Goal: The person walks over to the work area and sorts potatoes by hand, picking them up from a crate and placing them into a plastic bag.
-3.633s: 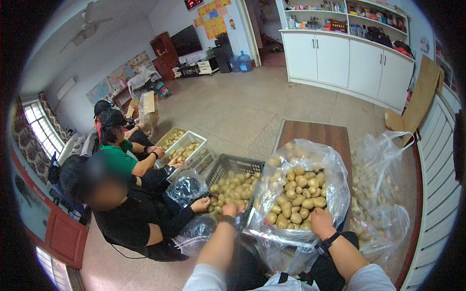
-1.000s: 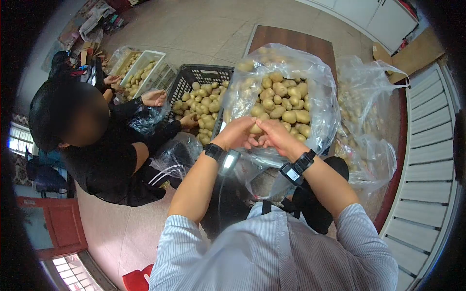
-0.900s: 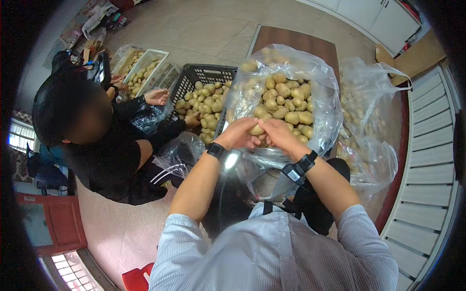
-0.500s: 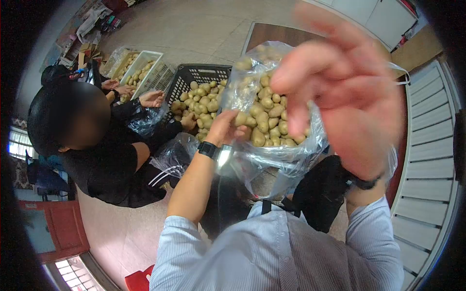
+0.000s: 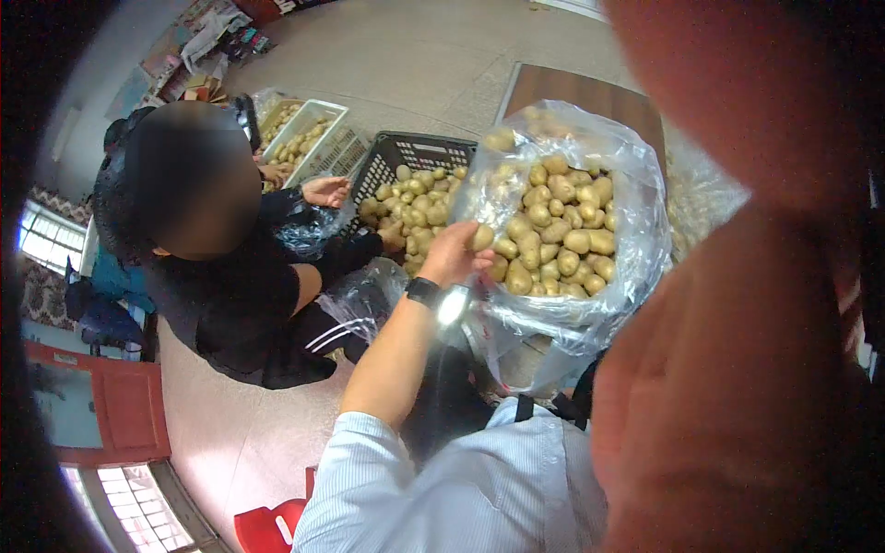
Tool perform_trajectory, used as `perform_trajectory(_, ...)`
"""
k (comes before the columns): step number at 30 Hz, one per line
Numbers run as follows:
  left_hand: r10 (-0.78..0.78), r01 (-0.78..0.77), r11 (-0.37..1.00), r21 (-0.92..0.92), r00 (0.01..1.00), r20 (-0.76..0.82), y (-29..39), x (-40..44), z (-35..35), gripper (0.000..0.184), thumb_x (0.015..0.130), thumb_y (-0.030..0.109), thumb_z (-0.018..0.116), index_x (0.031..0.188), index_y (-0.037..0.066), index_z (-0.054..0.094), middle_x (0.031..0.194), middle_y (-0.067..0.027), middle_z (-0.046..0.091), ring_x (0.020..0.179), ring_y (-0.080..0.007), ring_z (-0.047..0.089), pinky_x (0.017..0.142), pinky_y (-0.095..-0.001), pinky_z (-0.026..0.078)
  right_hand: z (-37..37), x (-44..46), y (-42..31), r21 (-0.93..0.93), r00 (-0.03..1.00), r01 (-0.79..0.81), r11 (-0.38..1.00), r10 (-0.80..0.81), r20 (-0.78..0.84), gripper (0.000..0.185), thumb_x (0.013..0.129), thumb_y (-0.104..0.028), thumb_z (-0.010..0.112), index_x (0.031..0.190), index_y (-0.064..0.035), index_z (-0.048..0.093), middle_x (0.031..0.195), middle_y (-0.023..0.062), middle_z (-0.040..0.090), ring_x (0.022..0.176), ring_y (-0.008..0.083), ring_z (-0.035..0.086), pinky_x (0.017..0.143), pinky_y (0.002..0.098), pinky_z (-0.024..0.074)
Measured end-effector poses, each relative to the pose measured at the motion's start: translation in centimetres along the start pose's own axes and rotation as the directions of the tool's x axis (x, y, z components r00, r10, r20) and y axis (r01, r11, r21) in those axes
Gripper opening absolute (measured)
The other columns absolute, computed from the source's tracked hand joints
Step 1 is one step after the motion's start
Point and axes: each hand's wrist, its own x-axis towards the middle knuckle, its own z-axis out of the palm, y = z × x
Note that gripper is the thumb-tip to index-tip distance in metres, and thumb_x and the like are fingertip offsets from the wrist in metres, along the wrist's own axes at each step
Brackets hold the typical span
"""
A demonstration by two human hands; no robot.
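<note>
My left hand (image 5: 449, 255) grips a potato (image 5: 482, 238) at the near left side of a clear plastic bag (image 5: 636, 267). The bag's mouth is open, and a heap of potatoes (image 5: 553, 230) fills it. Very close to the camera, my right hand (image 5: 737, 369) covers much of the right side as a dark blur. Its fingers cannot be made out. Left of the bag stands a black plastic crate (image 5: 424, 147) holding more potatoes.
A person in black (image 5: 221, 286) sits at the left, one hand (image 5: 394, 238) among the crate's potatoes and the other (image 5: 326, 191) raised. Behind are a white crate (image 5: 343, 152) of potatoes and a brown board (image 5: 590, 92). A red stool (image 5: 263, 527) is at the bottom.
My right hand has come up close to the camera and now blocks the right side. The view has shifted, moving the scene rightward. My left hand stays beside the bag with the potato.
</note>
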Motion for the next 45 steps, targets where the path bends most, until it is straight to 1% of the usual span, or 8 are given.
perform_trajectory(14,0.061,-0.062,0.997,0.043,0.998,0.020,0.7,0.1,-1.7,0.025,0.097,0.025,0.047,0.108,0.003,0.050,0.096,-0.0124,0.060,0.073,-0.0239,0.064,0.056,-0.0323,0.055,-0.8,-0.5,0.8,0.014,0.996,-0.087,0.996,0.088,-0.027,0.034,0.091,-0.015,0.056,0.115,0.0032,0.042,0.084,0.0095,0.059,0.046,0.0150,0.056,0.040,0.0211,0.0436)
perform_trajectory(20,0.099,-0.099,0.995,0.010,0.980,-0.175,1.9,-0.7,-2.3,0.027,0.094,0.024,0.053,0.107,0.001,0.050,0.096,-0.0146,0.060,0.075,-0.0284,0.064,0.063,-0.0402,0.058,-1.7,-1.0,1.5,-0.067,0.958,-0.255,0.965,0.243,-0.153,0.033,0.092,-0.018,0.056,0.112,0.0033,0.041,0.081,0.0091,0.059,0.041,0.0160,0.055,0.035,0.0212,0.0427)
perform_trajectory(23,0.117,-0.132,0.991,-0.028,0.947,-0.299,2.7,-1.2,-2.9,0.034,0.097,0.020,0.048,0.123,-0.001,0.045,0.109,-0.0208,0.055,0.095,-0.0362,0.060,0.073,-0.0433,0.058,-2.5,-2.0,2.8,-0.158,0.890,-0.395,0.905,0.334,-0.310,0.031,0.091,-0.018,0.056,0.112,0.0038,0.046,0.080,0.0088,0.060,0.043,0.0145,0.055,0.037,0.0206,0.0442)
perform_trajectory(26,0.106,-0.162,0.963,-0.216,0.962,-0.250,2.4,0.8,-7.0,0.040,0.097,0.018,0.047,0.129,-0.003,0.038,0.117,-0.0243,0.052,0.098,-0.0398,0.059,0.080,-0.0485,0.056,-4.8,-4.9,4.8,-0.152,0.762,-0.591,0.793,0.486,-0.429,0.026,0.090,-0.011,0.057,0.112,0.0018,0.055,0.090,0.0122,0.065,0.061,0.0131,0.061,0.057,0.0232,0.0506)
perform_trajectory(33,0.123,-0.197,0.966,-0.166,0.919,-0.376,3.1,1.1,-9.2,0.040,0.095,0.013,0.047,0.127,-0.006,0.035,0.120,-0.0266,0.047,0.096,-0.0437,0.061,0.078,-0.0479,0.058,-14.9,-19.8,18.6,-0.462,0.573,-0.818,0.343,0.552,-0.606,0.022,0.088,-0.013,0.060,0.107,-0.0025,0.058,0.096,0.0077,0.063,0.069,0.0189,0.063,0.060,0.0312,0.0512)
perform_trajectory(35,0.157,-0.227,0.967,-0.115,0.889,-0.430,3.1,1.1,-9.3,0.039,0.095,0.012,0.045,0.126,-0.008,0.035,0.121,-0.0276,0.046,0.099,-0.0433,0.060,0.076,-0.0478,0.058,-16.2,-23.2,20.3,-0.912,0.807,-0.392,-0.117,0.431,-0.402,0.030,0.083,-0.011,0.060,0.111,-0.0041,0.057,0.103,0.0119,0.061,0.081,0.0303,0.064,0.066,0.0406,0.0529)
perform_trajectory(38,0.081,-0.131,0.987,-0.093,0.906,-0.415,3.5,1.6,-10.5,0.038,0.096,0.013,0.047,0.124,-0.010,0.037,0.122,-0.0236,0.050,0.104,-0.0385,0.059,0.074,-0.0461,0.060,-14.1,-22.5,20.4,-0.853,0.685,-0.479,-0.209,0.518,-0.512,0.036,0.079,-0.011,0.059,0.114,-0.0066,0.056,0.115,0.0167,0.055,0.091,0.0380,0.061,0.073,0.0455,0.0524)
perform_trajectory(45,0.145,-0.165,0.986,0.005,0.854,-0.499,3.2,2.0,-10.5,0.034,0.095,0.009,0.046,0.123,-0.008,0.041,0.121,-0.0221,0.052,0.096,-0.0379,0.062,0.072,-0.0436,0.061,-14.2,-22.3,22.3,-0.915,0.784,-0.311,-0.257,0.475,-0.400,0.035,0.079,-0.007,0.056,0.114,-0.0079,0.057,0.130,0.0149,0.047,0.098,0.0368,0.059,0.077,0.0437,0.0523)
